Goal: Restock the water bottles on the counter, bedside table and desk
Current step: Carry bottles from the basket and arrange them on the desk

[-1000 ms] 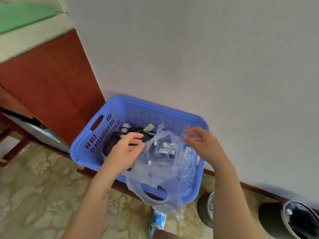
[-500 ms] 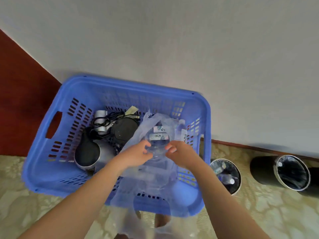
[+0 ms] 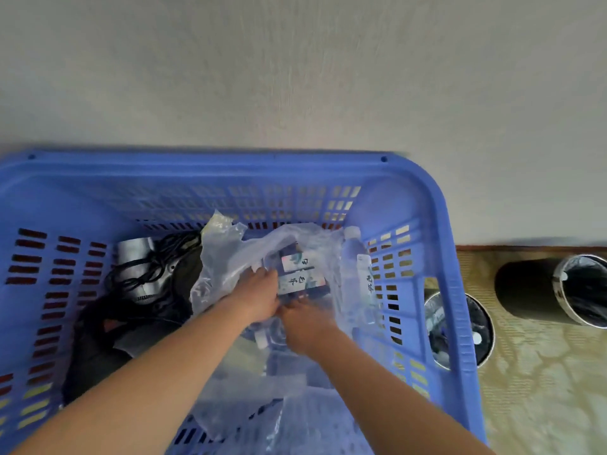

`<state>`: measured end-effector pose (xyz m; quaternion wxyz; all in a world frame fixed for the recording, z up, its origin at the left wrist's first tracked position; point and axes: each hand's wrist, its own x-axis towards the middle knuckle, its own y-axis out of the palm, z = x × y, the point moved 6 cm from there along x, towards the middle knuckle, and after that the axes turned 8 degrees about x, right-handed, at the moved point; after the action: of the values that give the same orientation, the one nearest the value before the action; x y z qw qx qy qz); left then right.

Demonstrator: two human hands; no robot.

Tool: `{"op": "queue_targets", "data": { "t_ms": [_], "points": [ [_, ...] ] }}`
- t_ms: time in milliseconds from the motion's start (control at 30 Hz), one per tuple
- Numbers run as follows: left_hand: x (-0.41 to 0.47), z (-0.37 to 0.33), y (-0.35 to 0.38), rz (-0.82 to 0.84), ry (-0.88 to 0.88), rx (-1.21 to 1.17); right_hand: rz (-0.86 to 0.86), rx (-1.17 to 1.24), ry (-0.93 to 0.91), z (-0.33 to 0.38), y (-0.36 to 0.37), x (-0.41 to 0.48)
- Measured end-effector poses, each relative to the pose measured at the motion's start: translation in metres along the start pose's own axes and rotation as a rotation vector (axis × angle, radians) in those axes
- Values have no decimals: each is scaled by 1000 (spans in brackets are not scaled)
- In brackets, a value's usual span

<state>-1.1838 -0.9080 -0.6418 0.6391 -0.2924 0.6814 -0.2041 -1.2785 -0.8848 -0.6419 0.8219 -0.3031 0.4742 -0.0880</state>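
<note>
A clear plastic bag (image 3: 226, 261) lies in the blue plastic basket (image 3: 440, 224), holding several water bottles (image 3: 302, 274) with pale printed labels. One more water bottle (image 3: 359, 274) leans along the basket's right wall. Both my hands are down in the bag's mouth. My left hand (image 3: 254, 300) grips the bag's film right beside the labelled bottles. My right hand (image 3: 305, 323) curls downward just below them, over a bottle with a white cap (image 3: 261, 343). Its fingertips are hidden by my left hand and by blur.
A black and silver hair dryer (image 3: 141, 280) with a tangled cord fills the basket's left half. The basket stands against a white wall. On the patterned floor to the right are two black bins, an upright bin (image 3: 473, 333) and a tipped bin (image 3: 532, 290).
The view has closed in on the basket. Both hands went from the bag's rim down into its mouth, next to the bottles.
</note>
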Motion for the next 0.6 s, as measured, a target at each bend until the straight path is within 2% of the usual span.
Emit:
{"op": "queue_targets", "data": {
  "t_ms": [100,200,367,500,600],
  "points": [
    [14,4,16,-24,7,129,-34,-129,8,-2,11,10],
    [19,3,24,-69,40,208,-103,-156,14,-2,22,13],
    [21,9,21,-118,49,158,-142,-158,30,0,15,15],
    [11,7,14,-91,130,96,-264,39,100,0,4,-5],
    [0,2,1,-52,158,145,-306,-136,-19,13,-21,-27]
  ]
}}
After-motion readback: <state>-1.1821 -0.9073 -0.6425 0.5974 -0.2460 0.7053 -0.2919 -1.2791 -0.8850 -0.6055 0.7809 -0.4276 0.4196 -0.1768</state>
